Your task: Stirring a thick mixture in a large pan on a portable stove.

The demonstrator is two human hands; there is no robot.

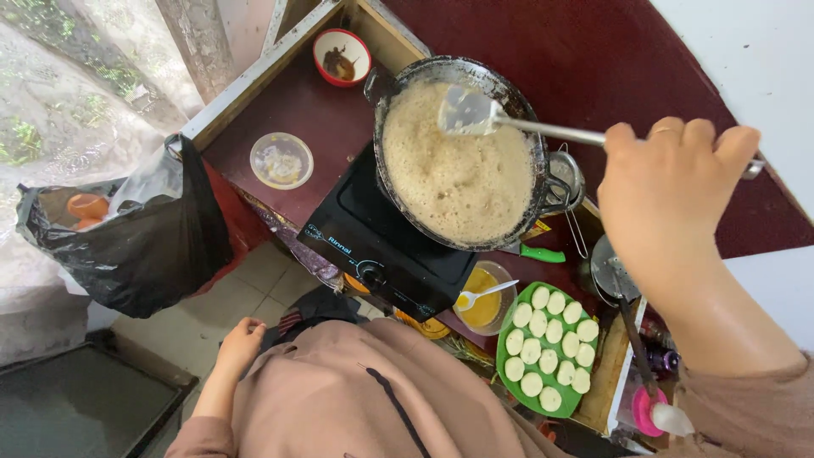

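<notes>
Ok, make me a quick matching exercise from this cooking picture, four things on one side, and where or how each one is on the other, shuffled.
Things:
1. metal spatula
2. green plate
3. black bag
4. red bowl

Places or states:
A. hangs at the counter's corner
B. carries pale round dough pieces
C. held by the right hand over the foaming pan
D. sits at the counter's far end

Pairs: 1-C, 2-B, 3-A, 4-D

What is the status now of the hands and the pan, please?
Right hand grips metal spatula over pan of foaming oil. Left hand empty, resting low at the side. Nothing blocks the pan.
</notes>
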